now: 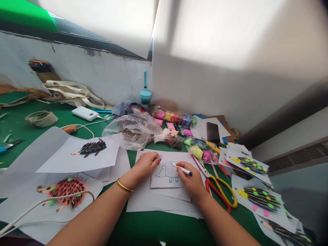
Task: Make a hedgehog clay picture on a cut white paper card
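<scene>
My right hand (191, 181) is closed around a white marker (183, 168) with a dark blue end. Its tip meets a small white sheet (159, 182) bearing a blue outline drawing of a hedgehog (166, 172), with short marks on its body. At the sheet's upper left corner rests my left hand (146, 166), a gold bangle on its wrist. Between its thumb and finger pokes a small bluish marker cap (159, 156). More white paper (139, 201) lies beneath the drawing.
Right of the paper lie scissors (221, 191) with red and yellow handles. Hedgehog pictures (261, 196) pile up at right; others (93, 148) lie left, a white cable (64, 197) crossing one. Behind are a plastic bag (133, 126), coloured clay packets (196, 152) and a phone (213, 132).
</scene>
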